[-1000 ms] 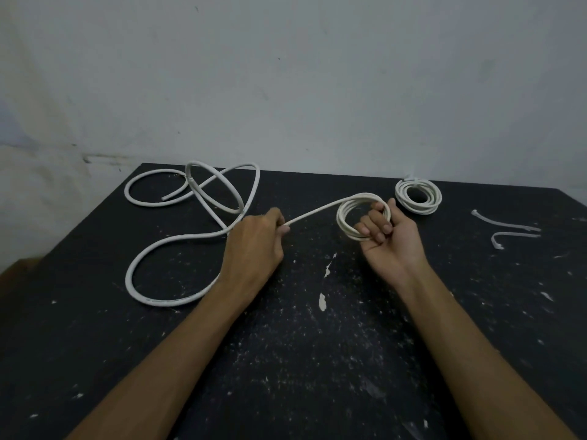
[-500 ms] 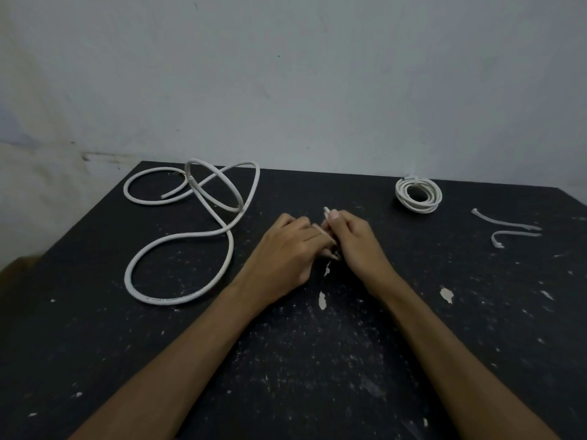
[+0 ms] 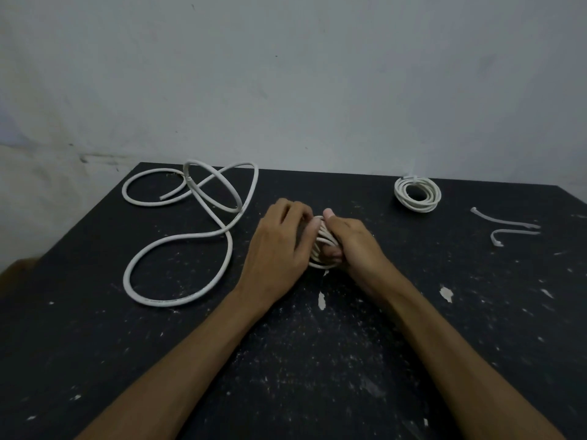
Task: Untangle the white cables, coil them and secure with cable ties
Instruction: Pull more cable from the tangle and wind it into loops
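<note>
A small coil of thin white cable [image 3: 322,241] sits between my two hands at the middle of the black table [image 3: 286,360]. My right hand [image 3: 352,246] grips the coil, thumb up over its top. My left hand [image 3: 279,246] closes on the coil from the left side, its fingertips hidden behind the loops. A thicker white cable [image 3: 190,230] lies loose in open loops at the left, free of both hands. A finished, tied coil [image 3: 417,193] rests at the far right. Two white cable ties [image 3: 508,228] lie near the right edge.
A pale wall [image 3: 286,74] rises right behind the table's far edge. White paint flecks [image 3: 446,293] dot the tabletop. A brown object [image 3: 19,265] shows past the left edge.
The stretch of thin cable between my hands has been wound in. My left hand moved right to meet my right hand, and both now hold the small coil together.
</note>
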